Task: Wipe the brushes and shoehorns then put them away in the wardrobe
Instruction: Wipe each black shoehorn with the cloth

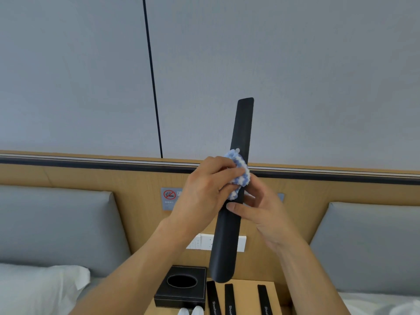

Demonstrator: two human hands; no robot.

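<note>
Head view, looking over a nightstand (pixel 244 284) set between two beds. A long black shoehorn (pixel 236 187) is held nearly upright in mid-air before the wall (pixel 295 76), its squared end uppermost and tilted slightly right, its rounded scoop end lowest, hanging just above the nightstand. The right hand (pixel 261 209) pinches the shoehorn at about mid-length, thumb across the near face and fingers curled behind it. The left hand (pixel 204 192) grips a blue-and-white cloth (pixel 238 171), its fingers curled round the cloth and pressing it against the shoehorn just above the right hand's hold; the cloth wraps the shaft's left edge and near face. On the nightstand lie three more black shoehorns (pixel 229 300), side by side and apart, each bearing white lettering cut off by the lower frame edge. To their left stands a black tissue box (pixel 181 289) with an oval opening on top. Two small white objects (pixel 191 311) show at the lower edge; what they are cannot be told. Behind, a wooden headboard panel (pixel 91 178) carries a no-smoking sign (pixel 169 197) and a white switch plate (pixel 202 242). Grey cushions (pixel 56 223) flank the panel, with a white pillow (pixel 34 289) at lower left.
</note>
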